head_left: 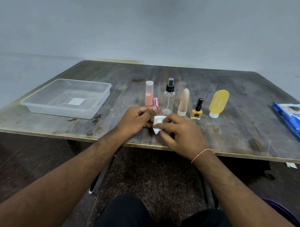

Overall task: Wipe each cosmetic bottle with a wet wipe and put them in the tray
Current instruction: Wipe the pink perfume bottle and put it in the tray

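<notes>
Grey wall backs a worn dark table [232,94] with a brass-coloured edge. At about ten o'clock from the hands sits a clear plastic tray [99,106], nothing in it. The left hand [135,121] pinches a small bottle with a ribbed pink cap [155,103] between thumb and curled fingers, holding it just above the near part of the table. The right hand [180,134] grips a folded white wet wipe [157,124] against the lower part of that bottle; the bottle's body is mostly hidden by wipe and fingers, so it may be clear glass, though that is hard to tell. A thin orange thread circles the right wrist. Behind the hands, from twelve to two o'clock, stand a pink bottle [149,94], a clear spray bottle [169,98] with a black nozzle, a beige tube [183,102] on its white cap, a yellow nail polish bottle [196,111] with a black cap, and a yellow tube [218,103] on its cap. At three o'clock, near the table's right edge, lies a blue wipes pack [297,123].
</notes>
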{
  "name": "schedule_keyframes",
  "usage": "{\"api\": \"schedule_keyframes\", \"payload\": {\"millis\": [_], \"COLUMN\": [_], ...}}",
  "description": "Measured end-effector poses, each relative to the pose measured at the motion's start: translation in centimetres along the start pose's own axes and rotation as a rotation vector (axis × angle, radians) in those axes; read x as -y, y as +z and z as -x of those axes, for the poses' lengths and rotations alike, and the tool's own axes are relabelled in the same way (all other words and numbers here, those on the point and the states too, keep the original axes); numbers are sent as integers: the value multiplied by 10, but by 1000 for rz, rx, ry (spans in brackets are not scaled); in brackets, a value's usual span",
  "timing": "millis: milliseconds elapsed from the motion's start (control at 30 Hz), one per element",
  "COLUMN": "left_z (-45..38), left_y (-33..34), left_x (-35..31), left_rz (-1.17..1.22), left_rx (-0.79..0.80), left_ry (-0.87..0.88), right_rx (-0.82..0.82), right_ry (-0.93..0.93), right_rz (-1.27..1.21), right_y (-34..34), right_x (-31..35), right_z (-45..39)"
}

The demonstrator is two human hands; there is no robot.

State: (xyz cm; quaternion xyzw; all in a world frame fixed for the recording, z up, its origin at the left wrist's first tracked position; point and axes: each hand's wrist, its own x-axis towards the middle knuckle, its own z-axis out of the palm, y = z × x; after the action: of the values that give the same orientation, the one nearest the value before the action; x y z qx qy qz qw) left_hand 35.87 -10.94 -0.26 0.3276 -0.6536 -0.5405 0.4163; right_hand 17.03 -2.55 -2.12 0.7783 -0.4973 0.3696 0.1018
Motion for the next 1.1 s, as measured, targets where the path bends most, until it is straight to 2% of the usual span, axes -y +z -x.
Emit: {"api": "schedule_keyframes", "payload": {"millis": [233,467,767,967,1100], "left_z": [2,0,1,-1,0], "left_y": [0,0,-1,-2,-2], "left_x": [-2,0,-3,0,2], "left_rz": [5,-24,-108,-120,-114], "left_rx": [29,-11,54,85,124], "left_ry": [7,8,25,38,39], "right_rx": [-114,34,-140,-184,-194], "right_ry": [16,53,266,167,163], "right_rz": [-16,12,-212,-139,-142], "right_y": [-1,0,-1,0,0], "right_x": [0,1,-7,-7,-7], "right_z": [-1,-1,-5,-4,-5]}}
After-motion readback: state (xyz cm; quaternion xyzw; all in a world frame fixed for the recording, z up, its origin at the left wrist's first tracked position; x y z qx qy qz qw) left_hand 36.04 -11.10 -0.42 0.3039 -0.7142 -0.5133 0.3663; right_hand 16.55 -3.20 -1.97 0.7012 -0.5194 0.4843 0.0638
